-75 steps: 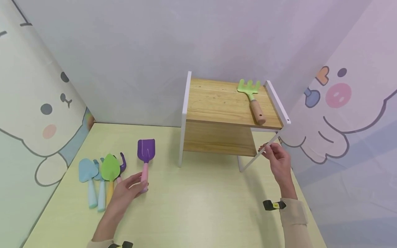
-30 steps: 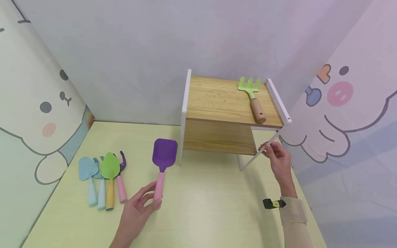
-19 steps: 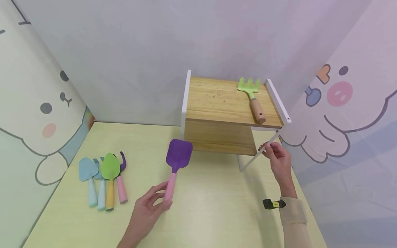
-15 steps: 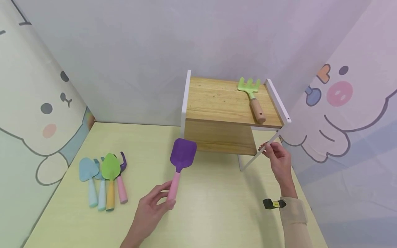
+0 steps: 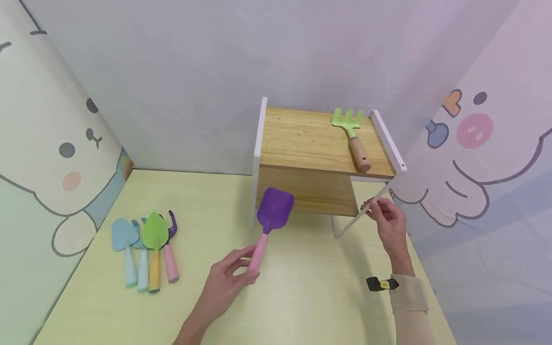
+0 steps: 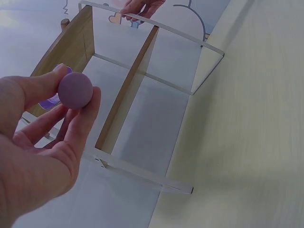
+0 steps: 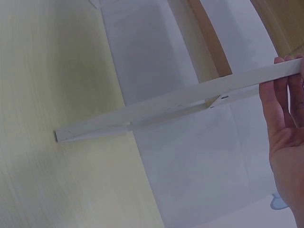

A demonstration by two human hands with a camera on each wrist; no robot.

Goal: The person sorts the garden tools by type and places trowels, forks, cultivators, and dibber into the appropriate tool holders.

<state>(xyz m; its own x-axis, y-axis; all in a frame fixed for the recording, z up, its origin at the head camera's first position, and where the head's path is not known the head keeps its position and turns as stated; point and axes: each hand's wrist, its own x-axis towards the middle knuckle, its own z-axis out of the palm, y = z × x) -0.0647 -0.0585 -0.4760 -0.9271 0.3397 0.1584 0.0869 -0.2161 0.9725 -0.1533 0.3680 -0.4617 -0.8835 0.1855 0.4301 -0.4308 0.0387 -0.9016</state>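
Note:
My left hand (image 5: 226, 282) pinches the pink handle of a purple shovel (image 5: 276, 208), blade pointing up and away. The shovel is held above the table, its blade in front of the shelf's lower board. In the left wrist view the round handle end (image 6: 75, 90) sits between thumb and fingers, hiding most of the blade. My right hand (image 5: 390, 227) grips the white right-front leg of a two-tier wooden shelf (image 5: 302, 139); the right wrist view shows fingers around the white frame (image 7: 180, 99). On the top board lies a green hand rake (image 5: 358, 153) with a wooden handle.
Several garden tools lie side by side at the table's left: a light blue trowel (image 5: 125, 235), a blue tool (image 5: 143, 268) partly covered, a green trowel (image 5: 155, 232) and a purple hooked tool (image 5: 170, 261). Printed curtains (image 5: 194, 86) stand behind and on both sides.
The left hand has carried the shovel rightward from beside the other tools to the front of the shelf, tilting it to the right. The right hand has stayed on the shelf leg.

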